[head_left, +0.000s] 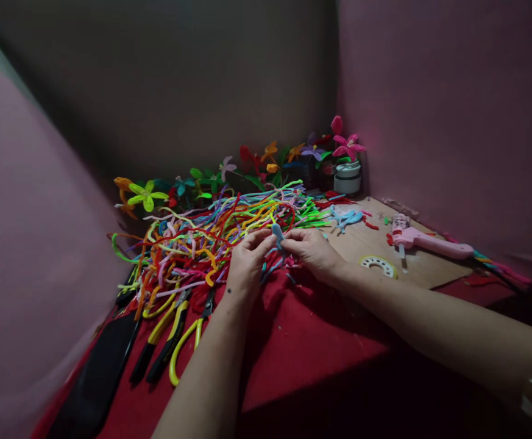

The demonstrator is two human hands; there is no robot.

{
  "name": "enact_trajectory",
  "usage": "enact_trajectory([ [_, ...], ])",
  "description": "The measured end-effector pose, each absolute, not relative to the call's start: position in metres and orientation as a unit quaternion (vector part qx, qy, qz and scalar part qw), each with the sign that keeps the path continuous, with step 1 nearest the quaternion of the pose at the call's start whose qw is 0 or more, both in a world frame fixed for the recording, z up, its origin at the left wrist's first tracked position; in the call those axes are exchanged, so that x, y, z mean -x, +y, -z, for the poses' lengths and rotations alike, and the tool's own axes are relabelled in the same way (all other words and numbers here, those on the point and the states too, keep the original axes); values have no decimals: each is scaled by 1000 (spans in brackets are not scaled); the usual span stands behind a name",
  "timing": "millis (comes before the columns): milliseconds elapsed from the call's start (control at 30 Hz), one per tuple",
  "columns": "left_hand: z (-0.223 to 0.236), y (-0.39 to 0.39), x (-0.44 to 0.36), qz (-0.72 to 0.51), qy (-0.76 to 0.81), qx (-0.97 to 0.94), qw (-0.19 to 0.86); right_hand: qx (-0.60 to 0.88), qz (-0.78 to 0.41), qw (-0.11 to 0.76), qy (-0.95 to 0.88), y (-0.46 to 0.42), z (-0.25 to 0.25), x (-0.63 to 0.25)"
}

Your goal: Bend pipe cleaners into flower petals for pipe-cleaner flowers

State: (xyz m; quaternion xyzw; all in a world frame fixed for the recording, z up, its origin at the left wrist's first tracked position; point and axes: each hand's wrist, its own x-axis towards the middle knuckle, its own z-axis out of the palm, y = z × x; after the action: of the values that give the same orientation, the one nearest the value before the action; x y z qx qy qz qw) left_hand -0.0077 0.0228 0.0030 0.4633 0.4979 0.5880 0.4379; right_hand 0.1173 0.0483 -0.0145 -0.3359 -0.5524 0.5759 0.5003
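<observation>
Between my two hands is a light blue pipe cleaner piece (277,231), bent into a small petal-like shape. My left hand (251,253) pinches it from the left side with thumb and forefinger. From the right, the fingertips of my right hand (314,251) close on its lower part. Just behind my hands spreads a large heap of pipe cleaners (192,238) in many colours. A few short blue and pink pieces lie under my fingers, partly hidden by them.
A pink glue gun (434,241) rests on a cardboard sheet (352,241) at right, near a tape roll (379,266). Yellow-and-black pliers (169,335) and yellow-handled scissors (186,350) lie at left beside a black object (99,372). Pipe-cleaner flowers (144,196) line the back.
</observation>
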Motion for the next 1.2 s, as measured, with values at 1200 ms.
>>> enact_trajectory([
  [1200,-2,25,19,-526,457,-479,533,323,-677,385,-538,35,16,-119],
])
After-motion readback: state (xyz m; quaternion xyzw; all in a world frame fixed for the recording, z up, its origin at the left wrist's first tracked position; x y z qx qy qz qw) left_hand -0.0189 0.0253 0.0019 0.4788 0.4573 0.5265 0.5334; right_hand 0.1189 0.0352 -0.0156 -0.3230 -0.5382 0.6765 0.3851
